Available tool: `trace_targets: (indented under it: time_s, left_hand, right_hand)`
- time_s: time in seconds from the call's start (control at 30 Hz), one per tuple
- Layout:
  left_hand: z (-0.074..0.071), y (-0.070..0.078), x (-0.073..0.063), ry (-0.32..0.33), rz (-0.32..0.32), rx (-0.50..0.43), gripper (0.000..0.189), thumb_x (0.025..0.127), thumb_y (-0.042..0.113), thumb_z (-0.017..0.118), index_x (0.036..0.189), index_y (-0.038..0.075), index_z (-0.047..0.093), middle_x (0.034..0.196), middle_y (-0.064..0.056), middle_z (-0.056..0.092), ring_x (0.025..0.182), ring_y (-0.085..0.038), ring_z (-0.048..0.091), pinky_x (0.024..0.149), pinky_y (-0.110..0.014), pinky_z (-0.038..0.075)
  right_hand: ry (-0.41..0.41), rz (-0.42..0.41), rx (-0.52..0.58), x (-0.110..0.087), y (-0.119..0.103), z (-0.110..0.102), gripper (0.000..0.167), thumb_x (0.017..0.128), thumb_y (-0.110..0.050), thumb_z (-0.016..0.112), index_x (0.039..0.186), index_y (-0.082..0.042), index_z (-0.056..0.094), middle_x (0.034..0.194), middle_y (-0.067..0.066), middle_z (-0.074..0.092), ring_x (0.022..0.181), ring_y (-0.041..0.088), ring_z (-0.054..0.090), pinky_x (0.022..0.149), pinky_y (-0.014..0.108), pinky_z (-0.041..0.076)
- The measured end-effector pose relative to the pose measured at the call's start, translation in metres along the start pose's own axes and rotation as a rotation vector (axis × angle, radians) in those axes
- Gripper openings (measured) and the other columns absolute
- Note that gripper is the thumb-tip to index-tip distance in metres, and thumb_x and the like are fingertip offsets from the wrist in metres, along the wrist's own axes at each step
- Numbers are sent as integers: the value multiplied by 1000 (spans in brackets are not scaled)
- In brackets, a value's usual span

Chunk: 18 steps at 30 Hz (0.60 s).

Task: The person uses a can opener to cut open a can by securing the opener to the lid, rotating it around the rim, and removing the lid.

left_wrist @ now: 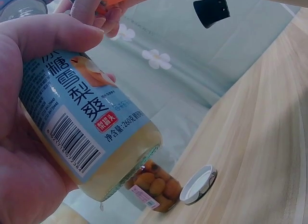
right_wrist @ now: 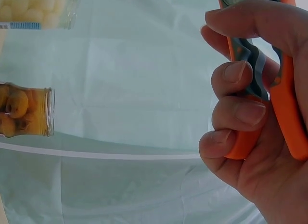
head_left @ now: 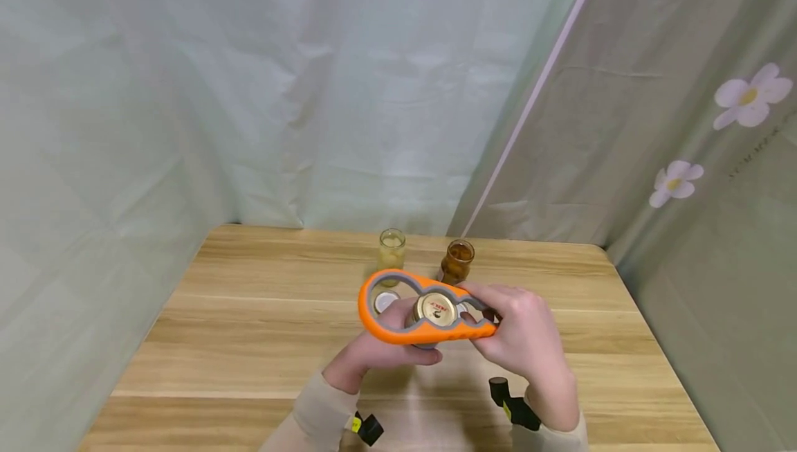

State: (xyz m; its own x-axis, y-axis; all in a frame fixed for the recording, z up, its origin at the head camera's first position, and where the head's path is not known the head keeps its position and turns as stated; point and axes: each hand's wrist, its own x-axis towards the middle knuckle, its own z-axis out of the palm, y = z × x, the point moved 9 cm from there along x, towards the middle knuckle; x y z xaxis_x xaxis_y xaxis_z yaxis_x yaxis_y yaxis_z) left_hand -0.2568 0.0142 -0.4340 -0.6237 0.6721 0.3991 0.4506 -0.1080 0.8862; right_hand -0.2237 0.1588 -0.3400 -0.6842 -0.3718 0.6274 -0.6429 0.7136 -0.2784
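Note:
My left hand (head_left: pixel 387 351) grips a glass jar (left_wrist: pixel 96 113) with a blue label and barcode, its thumb across the upper part. A gold lid (head_left: pixel 437 309) tops the jar. Around that lid sits an orange jar opener (head_left: pixel 429 333) with a grey wavy inner edge. The right hand (head_left: pixel 523 331) holds the opener's two handles, fingers curled round them in the right wrist view. In the left wrist view the jar is tilted, with pale liquid at its base.
Behind the hands stand a lidless jar of pale fruit (head_left: pixel 391 251) and a lidless jar of brown fruit (head_left: pixel 457 263). A white lid (head_left: pixel 386 301) lies on the wooden table (head_left: pixel 249 320), partly seen through the opener's loop. Curtains (head_left: pixel 349 92) hang around the table.

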Motion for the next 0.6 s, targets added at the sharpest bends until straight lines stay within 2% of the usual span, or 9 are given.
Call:
trace_targets:
  time_s: [0.13, 0.3, 0.43, 0.6]
  left_hand:
    - [-2, -5, -1, 19, -52, 11, 52, 82, 3, 88, 129, 12, 68, 110, -1, 71, 93, -13, 62, 92, -33, 54]
    - [-4, -7, -2, 37, -71, 41, 51, 81, 6, 89, 128, 13, 69, 111, -5, 73, 98, -15, 66, 98, -37, 53]
    - [-5, -8, -2, 39, -85, 24, 53, 81, 6, 88, 130, 15, 68, 114, -4, 73, 100, -17, 67, 98, -39, 53]
    - [-8, -6, -2, 42, -52, -15, 58, 80, 3, 88, 132, 16, 65, 113, -2, 72, 97, -20, 69, 93, -40, 56]
  right_hand:
    - [24, 16, 11, 0, 2, -3, 45, 70, -8, 86, 113, -21, 81, 78, -15, 64, 60, 1, 50, 53, 22, 44]
    - [67, 35, -17, 0, 2, -8, 43, 68, -6, 87, 109, -14, 80, 82, -10, 69, 61, 0, 51, 53, 23, 46]
    - [101, 58, -21, 0, 4, -11, 39, 69, -5, 84, 106, -13, 79, 75, -11, 64, 58, 0, 47, 51, 22, 42]
    - [171, 86, 6, -1, 7, -16, 34, 73, -4, 81, 105, -15, 78, 69, -14, 54, 55, 0, 43, 49, 20, 39]
